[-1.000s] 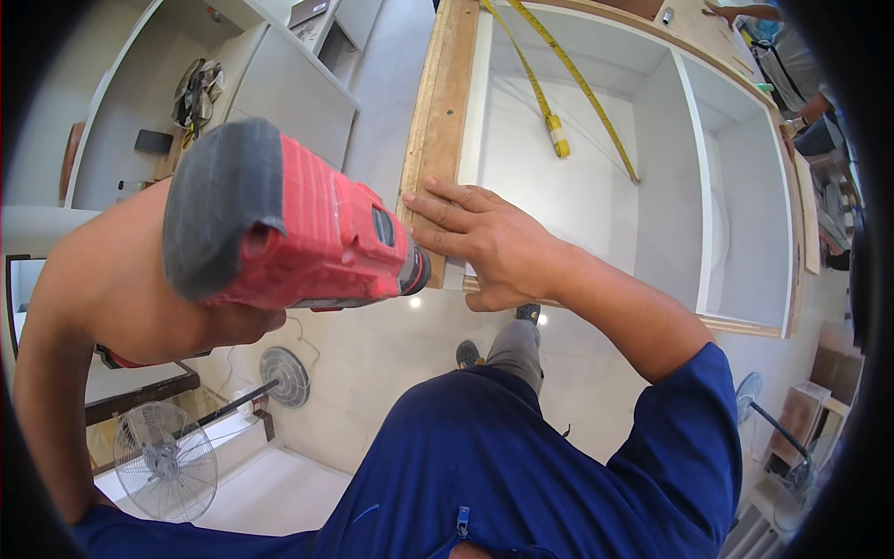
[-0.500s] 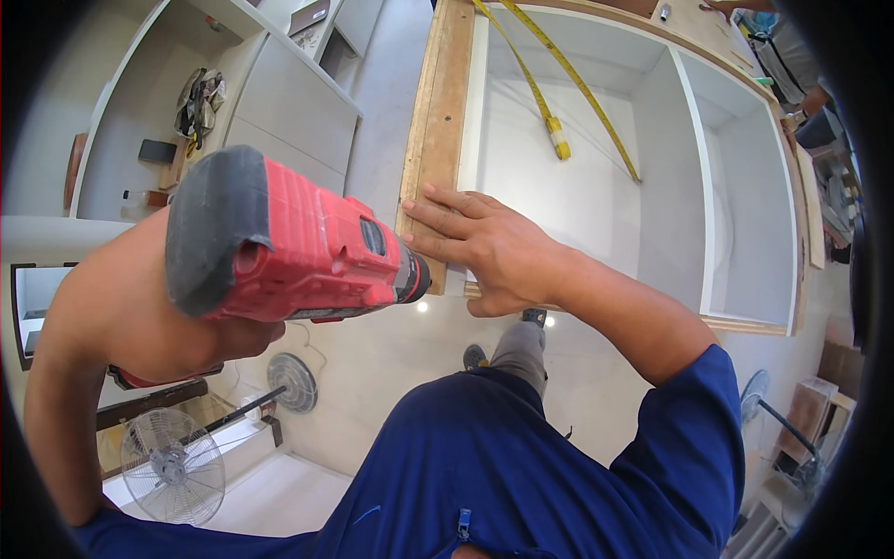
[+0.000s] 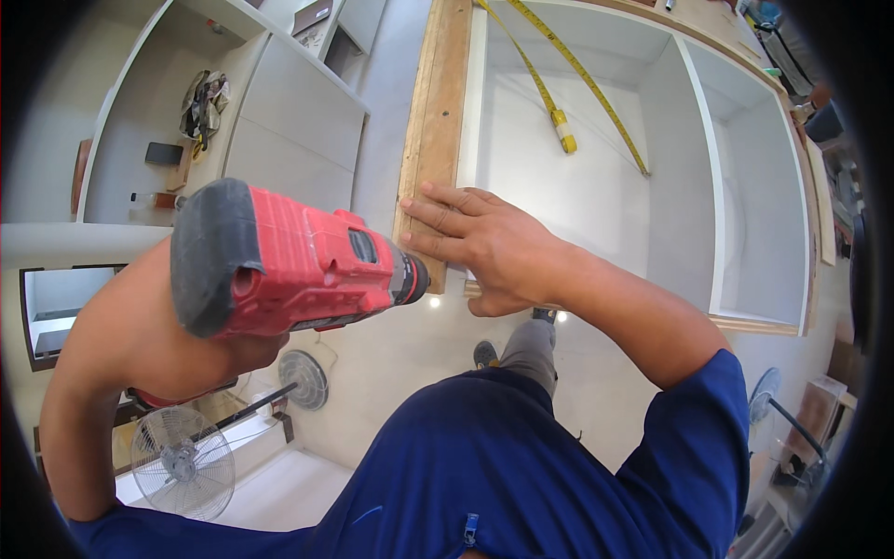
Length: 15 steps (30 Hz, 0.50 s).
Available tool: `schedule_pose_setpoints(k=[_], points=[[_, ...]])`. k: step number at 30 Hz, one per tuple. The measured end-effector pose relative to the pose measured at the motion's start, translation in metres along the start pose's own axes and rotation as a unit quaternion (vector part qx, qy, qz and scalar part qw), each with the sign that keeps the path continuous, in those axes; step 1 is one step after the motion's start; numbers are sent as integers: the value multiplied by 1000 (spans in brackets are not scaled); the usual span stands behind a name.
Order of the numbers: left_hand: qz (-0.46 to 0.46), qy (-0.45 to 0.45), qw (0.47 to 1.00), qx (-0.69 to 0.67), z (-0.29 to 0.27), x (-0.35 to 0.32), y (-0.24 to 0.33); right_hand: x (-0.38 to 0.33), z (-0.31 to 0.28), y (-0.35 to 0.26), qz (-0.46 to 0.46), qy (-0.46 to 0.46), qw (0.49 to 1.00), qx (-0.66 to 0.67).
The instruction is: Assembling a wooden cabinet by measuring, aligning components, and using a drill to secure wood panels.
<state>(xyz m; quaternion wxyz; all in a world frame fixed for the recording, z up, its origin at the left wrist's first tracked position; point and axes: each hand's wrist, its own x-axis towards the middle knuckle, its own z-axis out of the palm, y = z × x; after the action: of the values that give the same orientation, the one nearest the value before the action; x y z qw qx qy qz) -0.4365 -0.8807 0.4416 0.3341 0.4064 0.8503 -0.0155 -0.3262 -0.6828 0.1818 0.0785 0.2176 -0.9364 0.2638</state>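
White cabinet carcass (image 3: 596,177) fills the upper right: open box, two bays split by a vertical divider (image 3: 694,158), wider bay on the left. Raw wooden rail (image 3: 436,121) runs along its left edge, top of frame down to the cabinet's near left corner.

Second white cabinet (image 3: 279,130) upper left, well apart from the first, pale floor (image 3: 391,84) between them. Small clutter inside it, too small to identify.

Red and grey cordless drill (image 3: 289,265) sits centre-left, body horizontal, chuck pointing right at the lower end of the wooden rail, just beside its near corner. Actual tip contact not visible. Left hand (image 3: 233,349) is wrapped around the grip under the drill body, mostly hidden by the tool; it's clamped on the handle.

Right hand (image 3: 489,247) lies flat, fingers extended and together, pressing on the near left corner of the cabinet where rail meets white panel. Fingertips reach onto the wood, thumb hangs off the near edge. Grasping nothing, just bearing down. Fingertips very near the drill's chuck.

Yellow tape measure (image 3: 568,84) lies extended inside the wider bay, two strands forming a V from the far edge.

Floor fan (image 3: 182,461) lower left, a smaller one (image 3: 303,377) near it. Shoe (image 3: 484,354) visible below the cabinet's near edge.
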Motion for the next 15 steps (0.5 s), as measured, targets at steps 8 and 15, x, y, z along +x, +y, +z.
schedule_pose_setpoints(k=[8, 15], points=[[-69, -7, 998, -5, 4, 6, 10, 1, 0, 0, -15, 11, 1000, -14], [-90, -14, 990, -106, 7, 8, 13, 0, -2, 0, -14, 8, 1000, -5]])
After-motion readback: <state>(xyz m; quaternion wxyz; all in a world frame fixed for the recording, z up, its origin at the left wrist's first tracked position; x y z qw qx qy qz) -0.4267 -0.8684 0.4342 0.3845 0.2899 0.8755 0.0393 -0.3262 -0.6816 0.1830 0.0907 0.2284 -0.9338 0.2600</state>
